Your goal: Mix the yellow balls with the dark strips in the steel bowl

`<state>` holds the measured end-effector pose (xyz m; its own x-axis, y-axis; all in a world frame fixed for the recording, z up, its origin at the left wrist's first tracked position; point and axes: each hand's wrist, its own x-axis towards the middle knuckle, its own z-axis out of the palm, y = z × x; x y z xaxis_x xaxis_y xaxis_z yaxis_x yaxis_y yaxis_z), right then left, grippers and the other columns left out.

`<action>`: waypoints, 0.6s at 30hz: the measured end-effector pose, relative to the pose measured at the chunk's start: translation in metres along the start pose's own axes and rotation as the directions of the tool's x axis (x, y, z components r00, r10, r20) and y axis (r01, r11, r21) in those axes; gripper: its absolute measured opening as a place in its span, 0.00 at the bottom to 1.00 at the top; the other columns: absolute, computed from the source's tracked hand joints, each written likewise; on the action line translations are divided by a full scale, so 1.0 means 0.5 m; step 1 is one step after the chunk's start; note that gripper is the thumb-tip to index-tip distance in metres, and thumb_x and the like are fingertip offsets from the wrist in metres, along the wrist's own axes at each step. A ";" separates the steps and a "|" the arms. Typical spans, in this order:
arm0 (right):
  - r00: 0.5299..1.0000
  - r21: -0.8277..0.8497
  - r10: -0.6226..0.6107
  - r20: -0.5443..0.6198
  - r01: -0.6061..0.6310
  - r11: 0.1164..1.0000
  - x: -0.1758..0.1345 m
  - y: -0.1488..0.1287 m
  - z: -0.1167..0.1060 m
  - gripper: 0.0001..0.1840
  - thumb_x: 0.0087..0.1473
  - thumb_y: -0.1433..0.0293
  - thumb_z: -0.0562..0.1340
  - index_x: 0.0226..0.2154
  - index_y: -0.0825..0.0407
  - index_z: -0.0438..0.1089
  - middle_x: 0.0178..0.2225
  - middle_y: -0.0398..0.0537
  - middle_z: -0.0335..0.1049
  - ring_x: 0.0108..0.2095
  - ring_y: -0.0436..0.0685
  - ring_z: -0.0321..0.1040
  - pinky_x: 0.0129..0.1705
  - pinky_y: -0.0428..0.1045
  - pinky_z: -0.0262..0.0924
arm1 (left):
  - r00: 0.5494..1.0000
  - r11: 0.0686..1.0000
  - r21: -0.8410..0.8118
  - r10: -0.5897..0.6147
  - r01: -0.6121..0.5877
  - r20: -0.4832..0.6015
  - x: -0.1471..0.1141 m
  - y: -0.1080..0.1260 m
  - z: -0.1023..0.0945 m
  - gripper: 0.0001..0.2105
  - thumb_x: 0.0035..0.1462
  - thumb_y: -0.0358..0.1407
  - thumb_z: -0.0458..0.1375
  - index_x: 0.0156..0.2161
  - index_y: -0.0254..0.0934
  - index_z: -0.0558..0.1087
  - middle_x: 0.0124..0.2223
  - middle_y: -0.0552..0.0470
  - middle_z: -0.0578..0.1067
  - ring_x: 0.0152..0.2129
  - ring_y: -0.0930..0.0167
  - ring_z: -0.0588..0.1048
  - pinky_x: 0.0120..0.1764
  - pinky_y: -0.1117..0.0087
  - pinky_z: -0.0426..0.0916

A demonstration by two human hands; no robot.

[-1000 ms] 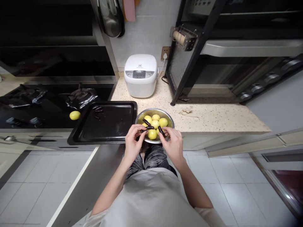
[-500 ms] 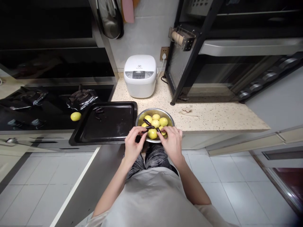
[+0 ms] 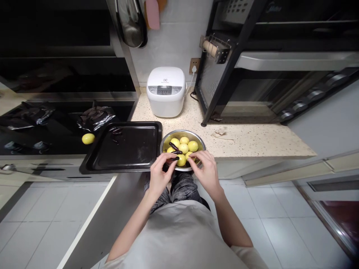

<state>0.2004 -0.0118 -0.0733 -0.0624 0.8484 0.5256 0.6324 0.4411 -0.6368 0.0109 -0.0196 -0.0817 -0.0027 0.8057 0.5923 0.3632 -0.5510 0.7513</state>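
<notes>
A steel bowl holds several yellow lemons. Dark, glossy, slender chili peppers lie on top of the fruit at its left side. At the bowl's near left rim, my left hand pinches one dark chili pepper, its end poking out past the fingertips. My right hand reaches over the near right rim. Its thumb and forefinger are drawn together against a lemon, and what they hold, if anything, is hidden.
Left of the bowl is a black baking tray with a few dark peppers in it. One lemon rests on the black gas stove. Behind stand a white rice cooker and, right, an oven in a black rack.
A dark pepper showing under my right fingertips is no longer visible there. The pepper in my left fingers now points right, over the front lemon. The view has shifted slightly.
</notes>
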 end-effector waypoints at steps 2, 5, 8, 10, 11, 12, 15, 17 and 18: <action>0.997 0.131 -0.033 0.074 0.023 0.991 0.000 -0.008 -0.007 0.04 0.65 0.68 0.64 0.40 0.47 0.76 0.39 0.47 0.79 0.43 0.60 0.72 0.47 0.55 0.64 | 1.000 1.000 -0.022 -0.018 0.018 0.011 0.000 0.004 0.010 0.05 0.65 0.31 0.63 0.45 0.39 0.77 0.44 0.49 0.82 0.39 0.69 0.81 0.41 0.71 0.75; 0.989 0.262 -0.024 0.144 -0.015 0.965 -0.002 -0.014 -0.008 0.07 0.64 0.67 0.65 0.45 0.46 0.77 0.43 0.48 0.80 0.43 0.58 0.75 0.44 0.52 0.68 | 0.999 0.999 -0.047 -0.010 0.012 0.031 0.001 0.012 0.027 0.03 0.65 0.31 0.63 0.43 0.39 0.77 0.43 0.49 0.82 0.41 0.68 0.81 0.43 0.70 0.76; 0.987 0.301 0.069 0.144 -0.110 0.947 0.002 -0.006 -0.008 0.07 0.64 0.64 0.64 0.40 0.47 0.78 0.39 0.48 0.80 0.35 0.56 0.74 0.38 0.51 0.69 | 0.999 0.999 -0.052 0.015 -0.013 0.051 0.004 0.012 0.037 0.03 0.66 0.32 0.63 0.43 0.39 0.77 0.44 0.47 0.80 0.43 0.67 0.80 0.45 0.68 0.77; 0.985 0.279 0.131 0.115 -0.159 0.947 0.009 0.007 -0.011 0.08 0.63 0.62 0.65 0.36 0.48 0.77 0.35 0.47 0.79 0.32 0.56 0.72 0.37 0.51 0.69 | 0.996 0.999 -0.028 0.017 -0.014 0.088 0.007 0.006 0.038 0.05 0.66 0.33 0.62 0.46 0.39 0.76 0.46 0.45 0.79 0.44 0.66 0.80 0.45 0.66 0.77; 0.984 0.243 0.157 0.082 -0.173 0.954 0.013 0.015 -0.013 0.08 0.62 0.62 0.64 0.35 0.48 0.77 0.35 0.47 0.78 0.32 0.57 0.72 0.36 0.52 0.68 | 0.993 1.000 0.000 0.018 -0.018 0.116 0.010 0.001 0.037 0.06 0.66 0.33 0.62 0.47 0.39 0.76 0.47 0.45 0.78 0.44 0.65 0.79 0.45 0.65 0.77; 0.983 0.191 0.178 0.036 -0.181 0.965 0.017 0.023 -0.015 0.08 0.62 0.62 0.64 0.35 0.48 0.76 0.34 0.48 0.78 0.32 0.57 0.71 0.37 0.53 0.68 | 0.989 0.999 0.041 0.023 -0.030 0.148 0.013 -0.004 0.036 0.06 0.66 0.33 0.62 0.48 0.39 0.76 0.46 0.46 0.78 0.44 0.65 0.79 0.46 0.64 0.76; 0.980 -0.009 0.185 -0.068 -0.186 0.982 0.026 0.044 -0.016 0.08 0.62 0.64 0.63 0.33 0.48 0.75 0.33 0.49 0.77 0.35 0.60 0.71 0.41 0.55 0.66 | 0.955 0.973 0.202 0.049 -0.112 0.291 0.032 -0.019 0.038 0.04 0.64 0.33 0.64 0.44 0.40 0.78 0.42 0.48 0.78 0.42 0.63 0.77 0.48 0.61 0.74; 0.984 -0.090 0.169 -0.049 -0.173 0.981 0.028 0.051 -0.011 0.07 0.62 0.66 0.62 0.33 0.48 0.74 0.33 0.50 0.77 0.36 0.62 0.70 0.43 0.56 0.64 | 0.909 0.940 0.289 0.048 -0.182 0.415 0.050 -0.023 0.047 0.05 0.61 0.33 0.67 0.42 0.39 0.79 0.40 0.48 0.77 0.42 0.62 0.76 0.47 0.60 0.73; 0.986 -0.111 0.166 -0.031 -0.168 0.979 0.028 0.053 -0.007 0.06 0.61 0.68 0.62 0.33 0.48 0.74 0.33 0.50 0.77 0.37 0.62 0.70 0.43 0.56 0.63 | 0.882 0.925 0.317 0.040 -0.210 0.469 0.059 -0.023 0.053 0.05 0.60 0.32 0.68 0.41 0.39 0.79 0.39 0.48 0.76 0.42 0.61 0.75 0.46 0.60 0.73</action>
<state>0.2191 0.0108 -0.0806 0.0672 0.9003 0.4300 0.7158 0.2567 -0.6494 0.0313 0.0165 -0.0806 0.4494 0.7908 0.4155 0.6320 -0.6102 0.4778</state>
